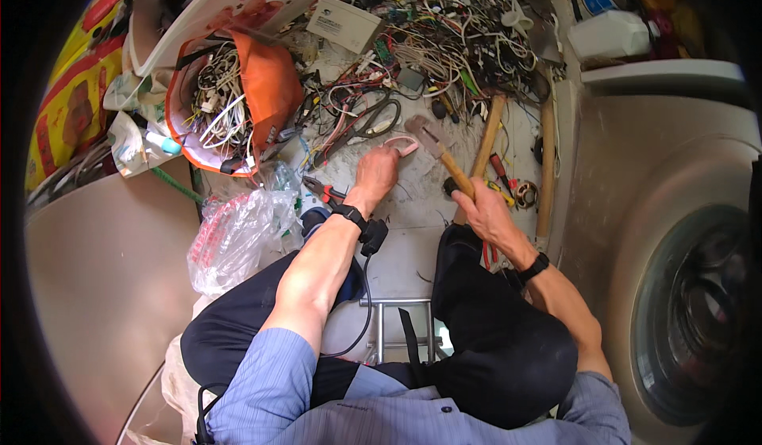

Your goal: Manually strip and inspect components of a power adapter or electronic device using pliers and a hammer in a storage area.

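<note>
My right hand [490,216] is wrapped round the wooden handle of a hammer [457,173]. Its metal head is slightly blurred and hangs over the floor, close to my left hand. With closed fingers, my left hand [376,173] holds one end of a small pinkish-white curved strip [406,145] near the floor. The strip's exact kind is too small to tell. Beyond the left hand lie large dark-handled scissors [369,122]. Beside my left wrist rest red-handled pliers [324,191].
A heap of tangled wires [452,44] spreads across the far side, with a pale box [344,24] on it. An orange bag [270,88] of cables stands left, above a clear plastic bag [242,238]. Another wooden handle [490,131] and a front-loading washing machine [627,207] are right.
</note>
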Motion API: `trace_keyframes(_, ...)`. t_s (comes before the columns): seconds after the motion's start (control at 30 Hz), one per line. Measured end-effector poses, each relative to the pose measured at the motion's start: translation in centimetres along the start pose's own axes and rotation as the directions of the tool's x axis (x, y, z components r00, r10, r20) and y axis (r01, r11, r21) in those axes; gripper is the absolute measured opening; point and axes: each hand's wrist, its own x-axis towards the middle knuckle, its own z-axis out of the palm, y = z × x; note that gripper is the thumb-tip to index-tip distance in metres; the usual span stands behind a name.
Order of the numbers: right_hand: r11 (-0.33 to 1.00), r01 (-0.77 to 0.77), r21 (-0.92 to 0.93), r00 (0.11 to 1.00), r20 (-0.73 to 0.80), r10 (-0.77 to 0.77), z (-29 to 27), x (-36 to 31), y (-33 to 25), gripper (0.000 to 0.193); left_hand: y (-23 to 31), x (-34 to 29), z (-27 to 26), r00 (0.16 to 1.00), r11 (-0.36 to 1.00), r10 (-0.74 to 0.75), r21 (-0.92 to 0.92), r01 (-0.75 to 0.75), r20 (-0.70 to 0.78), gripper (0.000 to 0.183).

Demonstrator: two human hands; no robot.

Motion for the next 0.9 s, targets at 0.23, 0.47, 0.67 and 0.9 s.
trace_keyframes(0.23, 0.917, 0.346, 0.197, 0.928, -0.217, -0.303, -3.4, -1.0, -3.9, 0.026, 0.7, -0.4, -0.6, 0.999, 0.999, -0.03, -0.015, 0.03, 0.027, 0.012)
trace_keyframes(0.47, 0.993, 0.065, -0.097, 0.991, -0.107, -0.075, -1.1, 0.7, -0.8, 0.033, -0.1, -0.4, -0.1, 0.998, 0.999, -0.047, 0.013, 0.046, 0.046, 0.011)
trace_keyframes(0.67, 0.963, 0.234, 0.135, 0.953, -0.228, -0.2, -4.4, -0.2, -5.5, 0.023, 0.9, -0.6, -0.4, 0.996, 0.998, -0.065, 0.026, 0.063, 0.055, 0.017)
trace_keyframes(0.9, 0.997, 0.073, 0.035, 0.994, -0.086, -0.069, 1.1, -1.3, 0.7, 0.026, 1.1, -0.4, 0.6, 0.994, 0.995, -0.093, -0.019, 0.094, 0.051, 0.013)
